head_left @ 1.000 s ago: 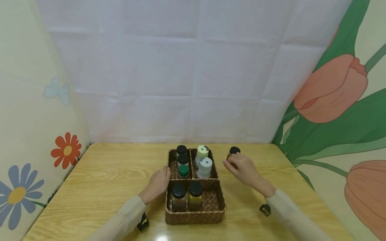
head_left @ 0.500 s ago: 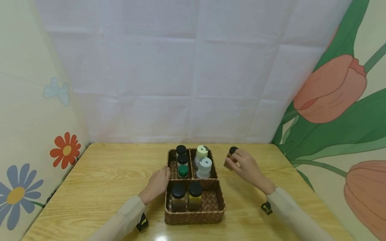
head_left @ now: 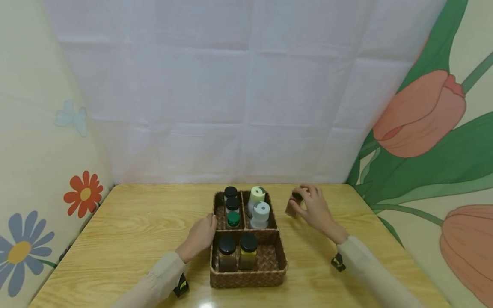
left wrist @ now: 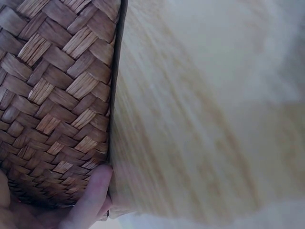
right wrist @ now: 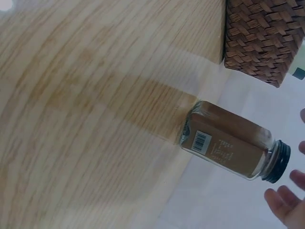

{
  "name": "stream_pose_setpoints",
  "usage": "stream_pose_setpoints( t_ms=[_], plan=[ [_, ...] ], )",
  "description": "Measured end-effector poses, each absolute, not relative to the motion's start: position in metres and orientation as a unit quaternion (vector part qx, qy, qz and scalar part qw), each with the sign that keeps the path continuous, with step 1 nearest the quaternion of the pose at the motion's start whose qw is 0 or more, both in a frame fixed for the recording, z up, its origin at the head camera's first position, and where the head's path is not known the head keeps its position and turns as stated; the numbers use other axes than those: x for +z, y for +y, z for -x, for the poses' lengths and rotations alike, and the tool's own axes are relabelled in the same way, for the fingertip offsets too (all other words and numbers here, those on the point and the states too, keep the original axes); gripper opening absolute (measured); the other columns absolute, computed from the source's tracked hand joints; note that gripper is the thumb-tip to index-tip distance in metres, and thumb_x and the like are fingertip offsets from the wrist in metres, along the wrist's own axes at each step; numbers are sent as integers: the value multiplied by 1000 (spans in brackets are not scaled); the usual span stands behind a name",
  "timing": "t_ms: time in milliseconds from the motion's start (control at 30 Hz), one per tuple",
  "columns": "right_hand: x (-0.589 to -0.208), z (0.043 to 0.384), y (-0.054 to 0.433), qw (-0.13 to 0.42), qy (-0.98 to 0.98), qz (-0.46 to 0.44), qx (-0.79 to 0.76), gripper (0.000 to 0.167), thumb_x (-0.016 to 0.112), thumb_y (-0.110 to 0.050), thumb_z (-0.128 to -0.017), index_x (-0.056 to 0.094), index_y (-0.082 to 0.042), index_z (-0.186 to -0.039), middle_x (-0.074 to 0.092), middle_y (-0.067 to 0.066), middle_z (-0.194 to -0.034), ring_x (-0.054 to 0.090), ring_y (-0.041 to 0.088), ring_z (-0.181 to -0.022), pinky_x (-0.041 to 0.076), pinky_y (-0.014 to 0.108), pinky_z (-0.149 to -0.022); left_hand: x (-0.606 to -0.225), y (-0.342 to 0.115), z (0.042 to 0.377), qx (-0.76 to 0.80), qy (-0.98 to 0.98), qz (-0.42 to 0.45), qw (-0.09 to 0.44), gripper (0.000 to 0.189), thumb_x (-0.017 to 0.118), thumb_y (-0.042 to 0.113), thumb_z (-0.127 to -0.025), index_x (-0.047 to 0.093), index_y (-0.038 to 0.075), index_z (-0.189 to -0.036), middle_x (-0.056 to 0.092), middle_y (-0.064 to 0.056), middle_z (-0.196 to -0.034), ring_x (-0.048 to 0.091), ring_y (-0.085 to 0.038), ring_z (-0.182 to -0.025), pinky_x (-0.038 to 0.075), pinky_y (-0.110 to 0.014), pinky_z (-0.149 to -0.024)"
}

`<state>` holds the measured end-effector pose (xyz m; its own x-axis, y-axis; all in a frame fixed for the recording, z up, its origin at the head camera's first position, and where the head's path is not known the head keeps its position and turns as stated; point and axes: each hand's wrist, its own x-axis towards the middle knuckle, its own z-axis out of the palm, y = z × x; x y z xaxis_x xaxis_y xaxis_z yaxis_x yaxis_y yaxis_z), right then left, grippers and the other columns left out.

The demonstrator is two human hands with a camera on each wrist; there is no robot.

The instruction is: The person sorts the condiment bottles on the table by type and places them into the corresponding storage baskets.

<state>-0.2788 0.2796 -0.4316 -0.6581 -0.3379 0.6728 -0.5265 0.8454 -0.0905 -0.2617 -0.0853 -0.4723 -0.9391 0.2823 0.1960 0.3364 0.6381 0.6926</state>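
My left hand (head_left: 200,235) holds the left side of the brown woven basket (head_left: 246,280); in the left wrist view a finger (left wrist: 95,191) lies against the low edge of its wall. To the right of the basket, a glass spice jar (right wrist: 228,138) of brown powder with a black lid (right wrist: 279,162) stands upright on the table. My right hand (head_left: 316,209) is beside it, fingers spread and loosely bent around the lid's level. In the right wrist view its fingertips sit apart from the jar. The basket's compartments hold two black-lidded jars (head_left: 248,256) in front and more containers behind.
The basket's back left section has two black-lidded jars and a green-capped one (head_left: 233,219). Its back right section holds a pale yellow-capped bottle (head_left: 257,196) and a white-capped bottle (head_left: 261,211). Behind the wooden table (head_left: 154,214) hangs a white cloth (head_left: 185,107).
The fingers of my right hand have spread and lifted from around the jar, which shows more of its body now. My left hand and the basket stay in place.
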Motion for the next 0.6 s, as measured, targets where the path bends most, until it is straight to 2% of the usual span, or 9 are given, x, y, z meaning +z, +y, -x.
stream_pose_setpoints(
  t_ms=[167, 300, 433, 600],
  plan=[
    [-434, 281, 282, 312, -914, -223, 135, 49, 79, -15, -86, 58, 4, -127, 49, 33, -125, 47, 51, -109, 44, 61, -79, -473, -85, 262, -387, -905, 171, 36, 45, 30, 15, -108, 52, -21, -124, 40, -5, -61, 33, -15, -48, 34, -33, -49],
    [-434, 282, 283, 304, -916, -221, 141, 56, 78, -14, -87, 54, 7, -133, 50, 30, -125, 53, 46, -105, 48, 57, -76, -473, -84, 262, -377, -908, 174, 43, 42, 31, 13, -108, 55, -19, -119, 41, -6, -63, 37, -17, -52, 38, -36, -53],
    [-434, 283, 284, 310, -909, -240, 141, 55, 80, -10, -85, 56, 10, -130, 54, 28, -121, 60, 39, -95, 52, 51, -71, -472, -84, 262, -371, -911, 175, 48, 42, 31, 13, -108, 56, -19, -118, 41, -5, -64, 40, -18, -54, 41, -38, -57],
    [-434, 286, 286, 305, -908, -256, 135, 47, 80, -4, -82, 60, 10, -123, 55, 27, -116, 62, 37, -93, 54, 50, -73, -473, -85, 262, -381, -908, 170, 33, 46, 29, 15, -109, 51, -22, -125, 39, -4, -59, 32, -15, -48, 34, -33, -49]
  ],
)
